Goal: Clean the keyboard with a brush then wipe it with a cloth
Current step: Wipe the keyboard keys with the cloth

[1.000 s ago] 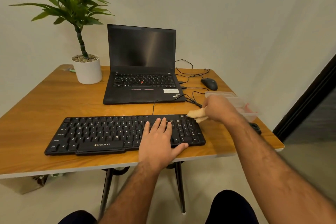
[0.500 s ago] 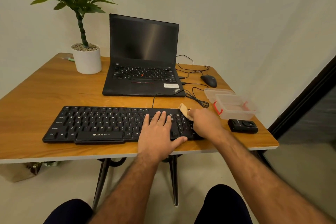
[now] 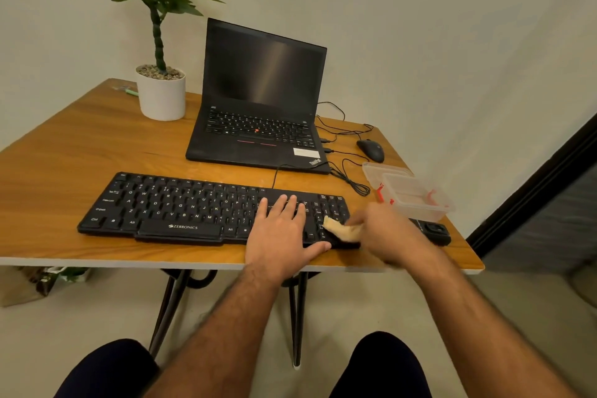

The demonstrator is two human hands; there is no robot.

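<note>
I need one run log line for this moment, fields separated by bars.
left hand: flat on keyboard | right hand: holds cloth | cloth: on keyboard's right end

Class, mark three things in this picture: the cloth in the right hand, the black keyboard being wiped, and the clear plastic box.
cloth (image 3: 342, 230): head view, middle of its tan fold.
keyboard (image 3: 181, 203): head view, letter keys.
plastic box (image 3: 420, 211): head view, near wall.

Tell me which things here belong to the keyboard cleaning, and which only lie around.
Belong to the job:
- black keyboard
- tan cloth, held in right hand
- left hand, flat on the keys

Only lying around:
- laptop
- mouse
- potted plant
- clear plastic box
</note>
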